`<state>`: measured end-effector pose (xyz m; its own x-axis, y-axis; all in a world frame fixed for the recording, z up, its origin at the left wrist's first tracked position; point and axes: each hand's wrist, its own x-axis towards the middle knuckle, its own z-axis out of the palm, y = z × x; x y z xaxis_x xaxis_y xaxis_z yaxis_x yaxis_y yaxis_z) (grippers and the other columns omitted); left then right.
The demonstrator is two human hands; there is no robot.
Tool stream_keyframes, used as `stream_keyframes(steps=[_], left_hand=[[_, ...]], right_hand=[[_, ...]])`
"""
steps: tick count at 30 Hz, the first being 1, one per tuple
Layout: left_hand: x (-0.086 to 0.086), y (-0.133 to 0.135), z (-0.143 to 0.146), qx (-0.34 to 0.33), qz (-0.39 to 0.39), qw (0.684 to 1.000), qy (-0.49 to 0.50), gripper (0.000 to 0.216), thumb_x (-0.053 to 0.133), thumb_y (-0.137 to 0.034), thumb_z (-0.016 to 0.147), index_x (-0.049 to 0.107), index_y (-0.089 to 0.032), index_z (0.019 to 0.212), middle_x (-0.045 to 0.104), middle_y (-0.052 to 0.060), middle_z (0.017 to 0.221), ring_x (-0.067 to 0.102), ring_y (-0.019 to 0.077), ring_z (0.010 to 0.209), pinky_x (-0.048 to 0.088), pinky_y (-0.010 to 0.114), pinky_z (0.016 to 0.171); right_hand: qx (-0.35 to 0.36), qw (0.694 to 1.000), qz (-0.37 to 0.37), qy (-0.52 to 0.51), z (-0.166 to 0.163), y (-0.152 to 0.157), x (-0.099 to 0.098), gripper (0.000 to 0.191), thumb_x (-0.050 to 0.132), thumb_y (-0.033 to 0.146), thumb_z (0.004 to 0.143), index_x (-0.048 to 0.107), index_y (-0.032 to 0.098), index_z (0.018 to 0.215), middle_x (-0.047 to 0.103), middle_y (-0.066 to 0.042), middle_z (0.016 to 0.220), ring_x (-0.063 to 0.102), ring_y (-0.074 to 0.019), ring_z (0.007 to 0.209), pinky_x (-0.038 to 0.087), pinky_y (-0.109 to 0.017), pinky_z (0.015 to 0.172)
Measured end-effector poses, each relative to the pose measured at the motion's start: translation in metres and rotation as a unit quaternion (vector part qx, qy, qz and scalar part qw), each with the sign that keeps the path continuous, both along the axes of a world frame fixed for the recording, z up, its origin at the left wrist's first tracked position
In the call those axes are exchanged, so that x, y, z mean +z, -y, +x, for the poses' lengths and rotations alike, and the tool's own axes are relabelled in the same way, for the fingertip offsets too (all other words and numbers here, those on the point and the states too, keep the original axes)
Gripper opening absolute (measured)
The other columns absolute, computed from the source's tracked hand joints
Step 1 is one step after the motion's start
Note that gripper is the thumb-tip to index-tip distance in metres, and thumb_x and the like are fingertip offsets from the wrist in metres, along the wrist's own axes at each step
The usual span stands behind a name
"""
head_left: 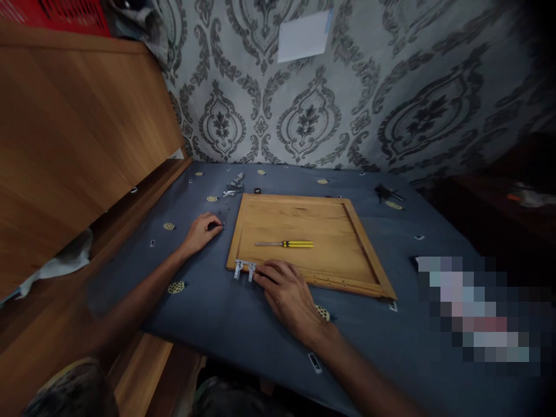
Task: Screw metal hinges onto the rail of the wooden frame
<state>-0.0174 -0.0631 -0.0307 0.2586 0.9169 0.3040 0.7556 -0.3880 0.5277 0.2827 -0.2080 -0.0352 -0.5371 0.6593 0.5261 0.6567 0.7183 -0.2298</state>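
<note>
A framed wooden cabinet door point(271, 217) lies flat on the cloth-covered table. At its near left corner sits a silver metal hinge point(245, 270), with two arms sticking out past the door's edge. My right hand point(286, 294) rests over that near edge, fingertips closed against the hinge's right side. To the left of the door, my left hand point(202, 233) is low over the cloth, thumb and forefinger pinched on a tiny screw point(224, 226). A screwdriver point(297, 244) with a yellow and black handle lies across the panel, its shaft pointing left.
More metal hinges point(234, 185) are piled beyond the door's far left corner, with several small screws nearby. A dark tool-like object point(384, 194) lies at the far right. Wooden furniture point(87, 133) stands along the left; patterned wallpaper point(260, 104) covers the wall behind.
</note>
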Motion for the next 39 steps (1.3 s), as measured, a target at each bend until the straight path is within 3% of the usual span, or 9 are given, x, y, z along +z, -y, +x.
stream_keyframes(steps=[14, 34, 39], left_hand=[[0.002, 0.002, 0.001, -0.008, -0.003, 1.000, -0.023, 0.010, 0.067, -0.026, 0.091, 0.076, -0.021, 0.092, 0.074, 0.006, 0.099, 0.065, 0.0253, 0.099, 0.050, 0.040, 0.097], [0.005, 0.008, 0.008, -0.051, 0.007, 0.996, -0.077, 0.007, 0.062, -0.024, 0.097, 0.063, -0.020, 0.091, 0.068, 0.008, 0.100, 0.062, 0.0270, 0.102, 0.049, 0.043, 0.100], [0.015, 0.015, 0.009, -0.057, 0.013, 0.995, -0.080, 0.010, 0.057, -0.028, 0.099, 0.060, -0.021, 0.093, 0.068, 0.008, 0.102, 0.061, 0.0255, 0.101, 0.049, 0.041, 0.098]], right_hand=[[0.000, 1.000, -0.002, 0.026, 0.000, -0.001, 0.002, 0.034, 0.071, 0.007, 0.093, 0.078, 0.025, 0.120, 0.082, -0.005, 0.121, 0.066, -0.0236, 0.116, 0.054, -0.043, 0.100], [0.008, 0.999, -0.007, 0.031, 0.000, 0.000, 0.005, 0.029, 0.064, 0.010, 0.099, 0.078, 0.024, 0.120, 0.082, -0.005, 0.121, 0.066, -0.0254, 0.116, 0.052, -0.043, 0.100], [0.005, 0.999, -0.029, 0.037, 0.001, 0.000, 0.003, 0.031, 0.063, 0.010, 0.099, 0.077, 0.025, 0.123, 0.081, -0.005, 0.123, 0.064, -0.0253, 0.119, 0.049, -0.044, 0.103]])
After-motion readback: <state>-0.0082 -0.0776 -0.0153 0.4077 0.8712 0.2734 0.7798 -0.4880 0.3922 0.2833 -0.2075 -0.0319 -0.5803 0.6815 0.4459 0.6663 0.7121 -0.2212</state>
